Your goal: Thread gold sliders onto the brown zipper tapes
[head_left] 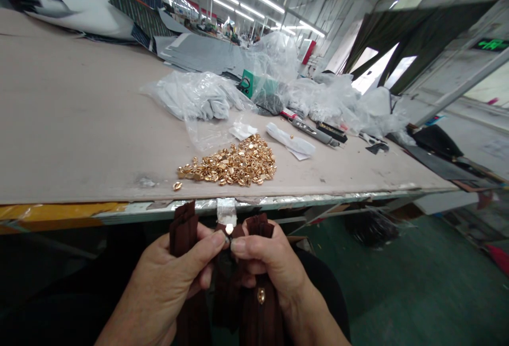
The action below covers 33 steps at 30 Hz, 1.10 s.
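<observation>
**Brown zipper tape and a gold slider, pinched below the worktop edge**

Low centre of the frame: left hand (pixel 175 277) and right hand (pixel 270 261), both closed, thumb and forefinger tips meeting on a small gold slider (pixel 229 228) at the top end of the brown zipper tape (pixel 183 229). Remaining fingers curled round the tape strips, gripping them as a loose bundle hanging down between the wrists and out of the bottom of the frame. Lower on the bundle, just under the right hand, a second slider (pixel 261 295) sitting on the tape.

Handling, by judgement only:
- **Tape:** probably light, soft and limp, and prone to flopping and twisting. Best gripped just beneath the top ends, close to the teeth.
- **Slider:** likely hard, smooth and slippery, and easy to drop. Best held by its flat sides at the very fingertips.

Just above the hands, a scrap of clear tape (pixel 226 209) stuck to the edge of the worktop (pixel 79 123). Further up:
- **Centre of the frame:** a pile of gold sliders (pixel 233 165), with one stray slider (pixel 177 186) left of it, near the edge.
- **Behind the pile:** clear plastic bags (pixel 199 94), a small white packet (pixel 290 142) and a green device (pixel 249 82) half under plastic.
- **Right of centre:** dark tools (pixel 318 134).
- **Upper left:** stacked cut fabric pieces (pixel 79 9).
- **Lower right:** green floor (pixel 417 282).
</observation>
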Available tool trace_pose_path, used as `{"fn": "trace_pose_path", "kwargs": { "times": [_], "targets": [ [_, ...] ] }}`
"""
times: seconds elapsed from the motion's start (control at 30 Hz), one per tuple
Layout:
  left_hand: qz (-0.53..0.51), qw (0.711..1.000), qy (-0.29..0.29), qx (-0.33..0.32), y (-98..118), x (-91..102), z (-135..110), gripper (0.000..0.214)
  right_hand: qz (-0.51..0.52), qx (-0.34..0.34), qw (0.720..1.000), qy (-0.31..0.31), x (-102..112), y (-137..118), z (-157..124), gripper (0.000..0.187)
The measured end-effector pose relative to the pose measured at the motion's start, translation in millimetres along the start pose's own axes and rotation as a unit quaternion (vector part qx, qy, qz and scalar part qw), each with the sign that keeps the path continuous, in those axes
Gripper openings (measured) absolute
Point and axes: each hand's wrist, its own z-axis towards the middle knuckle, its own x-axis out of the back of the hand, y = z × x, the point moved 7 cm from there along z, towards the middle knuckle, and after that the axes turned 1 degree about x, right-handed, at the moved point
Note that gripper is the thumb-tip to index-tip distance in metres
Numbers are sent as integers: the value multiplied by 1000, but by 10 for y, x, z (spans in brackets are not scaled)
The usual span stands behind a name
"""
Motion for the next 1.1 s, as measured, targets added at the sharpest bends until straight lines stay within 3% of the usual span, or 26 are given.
{"fn": "trace_pose_path", "kwargs": {
  "times": [0.37, 0.6, 0.73, 0.83, 0.97, 1.0, 1.07, 1.1],
  "targets": [
    [58, 997, 38, -34, 56, 17, 1, 40, -47, 8, 999, 21, 8, -40, 48, 34],
    [145, 988, -23, -52, 64, -23, 11, 40, -181, 127, 975, 33, -17, -327, 3, 29],
    [178, 982, -26, -61, 89, -28, -28, 44, -254, 171, 951, 41, -114, -447, -44, 27],
    [156, 987, -5, -47, 93, -42, -46, 45, -373, 226, 895, 92, -170, -558, -72, 23],
    [62, 998, 4, 1, 52, -88, -33, 43, -560, 326, 742, 172, -320, -822, -44, 22],
    [40, 999, 3, 15, 38, -99, -27, 43, -579, 346, 714, 188, -350, -894, -20, 22],
    [15, 999, 8, 33, 32, -113, -15, 42, -583, 371, 695, 202, -387, -1016, 41, 22],
    [7, 999, 14, 37, 38, -115, -11, 40, -570, 375, 704, 199, -393, -1057, 72, 23]
  ]
}}
